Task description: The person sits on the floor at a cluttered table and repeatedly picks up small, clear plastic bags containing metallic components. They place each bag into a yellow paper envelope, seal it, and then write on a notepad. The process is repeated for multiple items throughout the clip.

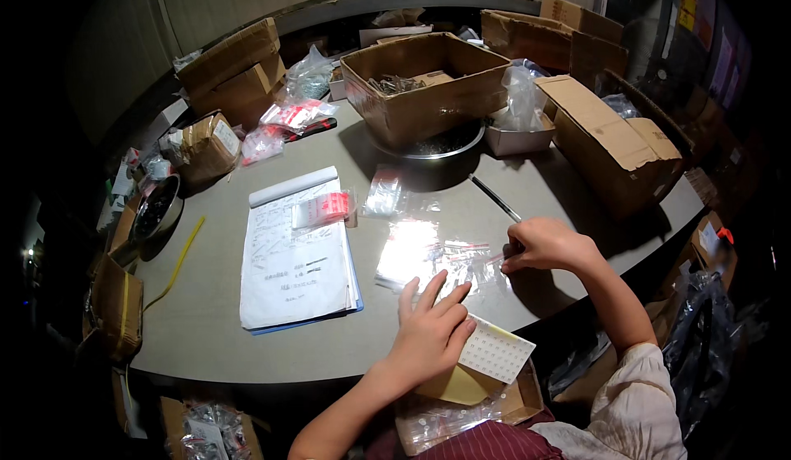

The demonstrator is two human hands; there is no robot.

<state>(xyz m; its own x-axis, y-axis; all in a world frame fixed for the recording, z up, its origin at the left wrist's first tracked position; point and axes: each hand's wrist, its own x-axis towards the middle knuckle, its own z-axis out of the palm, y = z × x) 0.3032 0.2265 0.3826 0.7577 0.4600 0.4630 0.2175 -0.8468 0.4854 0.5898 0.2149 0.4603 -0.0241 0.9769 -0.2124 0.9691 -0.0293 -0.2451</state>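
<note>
- Resting over the near edge of the grey table [198, 328], the left hand [428, 328] is seen with its fingers spread apart, the fingertips laid at the small clear bags [465, 258]
- A white card [498, 351] marked with rows of dots is noted beneath the thumb side of the left hand, tilted at the table edge; a yellow sheet [461, 386] is seen under it
- The right hand [548, 246] is found closed, clamped on a dark pen [496, 198] that is pointed away toward the far side
- Its thumb and forefinger are brought together at the right end of the small clear bags; whether a bag edge is pinched cannot be told
- The small clear bags are located on the table between the two hands, partly overlapped and washed out by glare
- A notepad [288, 254] is placed to the left, with a red-printed bag [325, 210] laid across its upper part
- Beyond, a cardboard box [424, 114] is set over a metal bowl [441, 149]
</note>
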